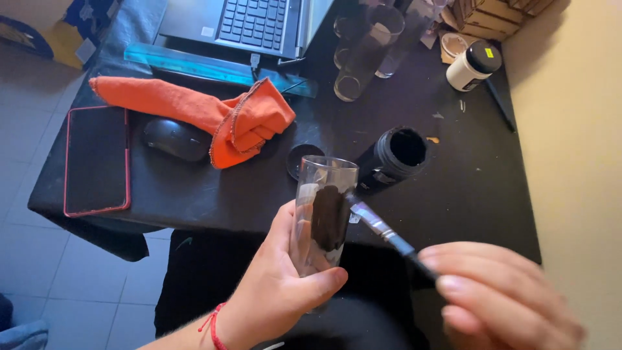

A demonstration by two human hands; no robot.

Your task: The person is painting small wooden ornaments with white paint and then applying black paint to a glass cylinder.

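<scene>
My left hand [278, 285] grips a clear drinking glass [324, 201] upright in front of the table edge. A patch of black paint covers part of the glass's side. My right hand [499, 298] holds a thin paintbrush [382, 228] by its handle, and the brush tip touches the black patch on the glass. Just behind the glass, an open black paint jar [398, 152] stands on the black table [466, 188], with its round lid [301, 159] lying to its left.
An orange cloth [214, 113], a black mouse [175, 139] and a red-cased tablet [97, 159] lie on the left. A laptop [253, 26], a teal ruler [207, 68], several empty glasses [366, 55] and a white jar with a black lid [473, 65] are at the back.
</scene>
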